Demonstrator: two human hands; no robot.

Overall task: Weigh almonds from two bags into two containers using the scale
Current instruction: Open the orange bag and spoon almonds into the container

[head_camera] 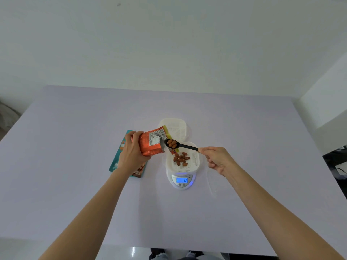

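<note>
The table (75, 166) carries the whole setup, grouped near its centre within reach of both my arms. The scale (181, 184) faces me so that its lit display, which reads 12, is legible while I load. A white perforated container (196, 163) sits on the scale platform, so whatever I add to it registers on the display. A second white container (177, 126) lies on the table just behind the scale, off the platform and holding no almonds that I can see. The teal bag (120, 152) lies flat on the table to the left, partly under my left wrist, and I judge it reserved for that second container. My left hand (131, 152) grips the orange bag (152, 143), fingers wrapped round its body, and tilts its opened mouth toward the scale to shorten the transfer. My right hand (217, 158) pinches the end of the black spoon (185, 146), which holds the bowl level just outside the bag mouth and above the container's far edge. The spoon bowl carries a few almonds (171, 143); a loose cluster (181, 159) already lies in the container, so I judge the first weighing partly complete.
</note>
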